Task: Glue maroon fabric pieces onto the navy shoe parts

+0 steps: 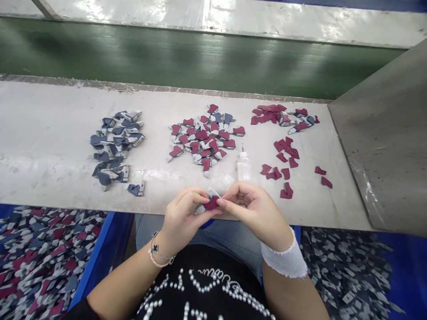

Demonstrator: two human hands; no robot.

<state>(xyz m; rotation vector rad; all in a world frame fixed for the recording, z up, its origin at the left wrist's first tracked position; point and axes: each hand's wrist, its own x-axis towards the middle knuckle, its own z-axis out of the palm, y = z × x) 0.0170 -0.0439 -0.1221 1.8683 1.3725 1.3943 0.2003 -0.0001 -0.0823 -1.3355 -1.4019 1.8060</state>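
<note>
Between my two hands, just over the table's front edge, is a small grey plastic part with a maroon piece on its face. My left hand is closed around its left side, thumb below and fingers above. With thumb and index finger, my right hand pinches at the right end of the same part; the pinched spot is partly hidden. A clear squeeze bottle with a thin metal tip stands upright behind my right hand. Past my hands lies a pile of similar maroon-faced parts.
At left on the table lies a pile of dark blue-grey parts. Loose maroon pieces are scattered at right, near a metal panel. Below, blue bins hold mixed parts and dark parts. A green belt runs behind.
</note>
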